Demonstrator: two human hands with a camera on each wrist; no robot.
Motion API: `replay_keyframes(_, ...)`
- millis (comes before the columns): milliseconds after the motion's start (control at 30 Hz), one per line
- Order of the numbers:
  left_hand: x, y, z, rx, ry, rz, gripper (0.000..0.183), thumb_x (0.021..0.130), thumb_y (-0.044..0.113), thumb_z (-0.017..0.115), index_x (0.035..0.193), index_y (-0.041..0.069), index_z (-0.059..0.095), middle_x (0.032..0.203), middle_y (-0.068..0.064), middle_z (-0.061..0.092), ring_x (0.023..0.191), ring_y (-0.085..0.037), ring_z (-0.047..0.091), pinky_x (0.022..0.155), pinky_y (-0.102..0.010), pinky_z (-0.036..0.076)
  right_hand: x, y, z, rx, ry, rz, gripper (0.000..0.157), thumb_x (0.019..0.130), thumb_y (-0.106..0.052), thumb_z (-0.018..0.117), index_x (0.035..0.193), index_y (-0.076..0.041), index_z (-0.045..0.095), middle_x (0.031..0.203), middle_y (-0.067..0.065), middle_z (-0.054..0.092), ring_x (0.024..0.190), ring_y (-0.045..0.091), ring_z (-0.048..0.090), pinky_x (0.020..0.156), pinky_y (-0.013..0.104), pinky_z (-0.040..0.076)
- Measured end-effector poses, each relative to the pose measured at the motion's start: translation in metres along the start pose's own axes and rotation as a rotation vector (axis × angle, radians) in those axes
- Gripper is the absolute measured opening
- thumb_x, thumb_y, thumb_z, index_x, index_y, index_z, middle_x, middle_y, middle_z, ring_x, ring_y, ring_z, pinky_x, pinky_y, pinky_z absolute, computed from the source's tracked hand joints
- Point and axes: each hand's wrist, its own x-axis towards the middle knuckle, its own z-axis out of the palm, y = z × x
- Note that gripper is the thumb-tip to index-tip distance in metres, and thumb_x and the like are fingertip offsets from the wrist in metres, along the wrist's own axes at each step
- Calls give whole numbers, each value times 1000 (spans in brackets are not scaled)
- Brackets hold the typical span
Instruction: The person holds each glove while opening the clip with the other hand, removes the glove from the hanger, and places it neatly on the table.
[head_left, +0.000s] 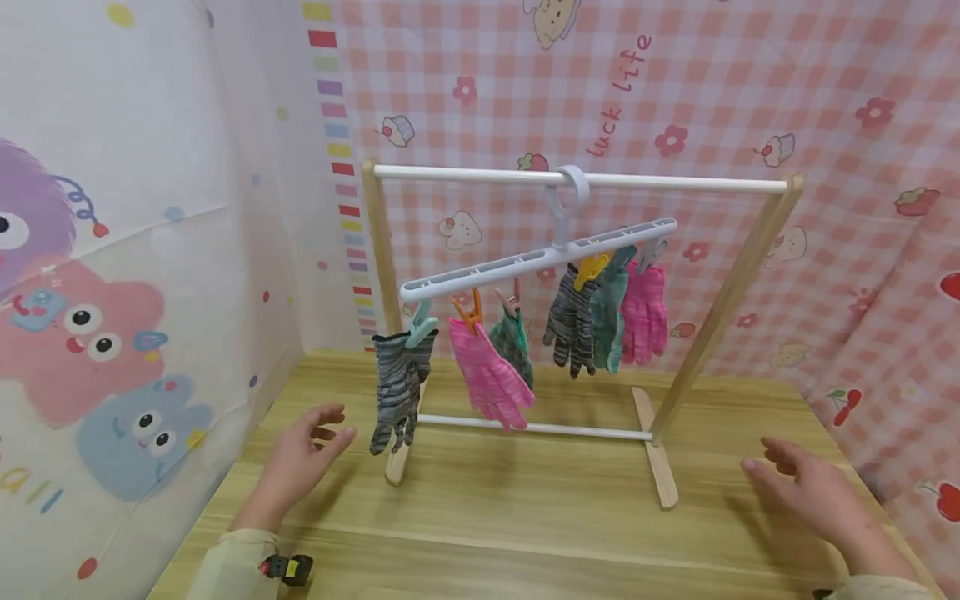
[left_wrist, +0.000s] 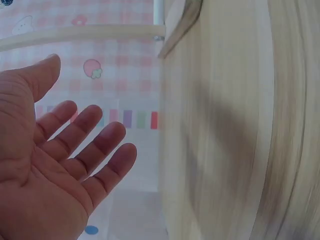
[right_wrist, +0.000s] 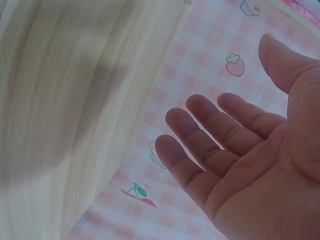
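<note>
A pale blue-grey hanger (head_left: 517,261) hooks over the white top bar of a small wooden rack (head_left: 716,321), its near left end tilted lower. Clothespins hold several gloves under it: a dark striped glove (head_left: 397,387) at the left end, a pink glove (head_left: 491,375), a green glove (head_left: 513,346), another striped glove (head_left: 572,321), a teal glove (head_left: 607,321) and a pink glove (head_left: 645,312) at the right. My left hand (head_left: 303,458) hovers left of the rack, fingers relaxed, holding nothing. On the right side, my right hand (head_left: 806,487) is likewise loose and touches nothing.
The rack stands on a wooden table (head_left: 480,533), its feet (head_left: 662,475) reaching toward me. Behind hangs a pink checked cloth (head_left: 480,92), and a white cartoon-printed sheet (head_left: 187,283) covers the left side.
</note>
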Motion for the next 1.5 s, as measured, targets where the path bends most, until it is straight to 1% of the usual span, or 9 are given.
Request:
replay_keyframes(433,-4,11,7,-233,47,-147,66,108,43,64,158,6,45,152,-19,59,126,-34,65,84,-17,54,-1,-1,7,85,49,48,84,112,-49,52,157,18,29,144,47,52,125,64,58,91,69,56)
replay_keyframes(667,-6,13,8,-316,108,-184,63,109,41,62,160,7,44,153,-18,57,110,-12,62,81,-16,54,-4,-3,12,133,109,69,86,111,-47,55,160,16,24,143,46,54,124,61,61,90,65,57)
replay_keyframes(900,-7,15,6,-370,125,-201,62,109,39,63,160,10,44,155,-14,57,101,2,60,80,-15,53,-6,-8,18,149,193,43,80,108,-40,63,157,15,33,136,43,62,116,57,67,69,18,53)
replay_keyframes(1000,-8,17,6,-386,134,-201,61,109,37,63,160,9,44,155,-15,57,101,1,61,80,-15,53,-6,-9,20,159,219,25,77,107,-38,66,156,15,37,133,42,64,100,26,77,67,10,47)
replay_keyframes(1067,-8,19,6,-392,143,-202,61,109,37,63,160,9,44,154,-14,57,100,1,61,81,-14,53,-7,-9,21,166,229,20,77,106,-37,67,156,14,38,132,41,65,91,-3,69,67,9,47)
replay_keyframes(1133,-9,21,6,-400,152,-202,60,109,37,62,159,8,44,153,-14,58,99,2,61,82,-13,54,-7,-10,21,171,227,20,77,106,-37,68,156,14,38,132,41,65,90,-14,60,68,9,47)
replay_keyframes(1200,-10,23,7,-412,164,-200,59,110,37,62,158,8,45,152,-14,58,98,3,62,83,-12,54,-7,-11,21,175,220,22,77,107,-37,67,156,14,37,133,42,64,92,-3,69,68,9,47)
replay_keyframes(1333,-13,26,10,-434,181,-189,57,110,35,62,157,8,47,150,-14,59,97,4,63,84,-13,56,-8,-16,19,171,201,31,78,108,-38,64,158,14,34,136,42,62,112,53,69,68,11,48)
replay_keyframes(1500,-16,29,12,-441,200,-163,53,109,34,63,154,8,50,147,-14,61,95,4,64,83,-14,56,-8,-19,16,173,154,46,82,110,-44,59,160,13,29,142,43,58,122,59,64,74,32,63)
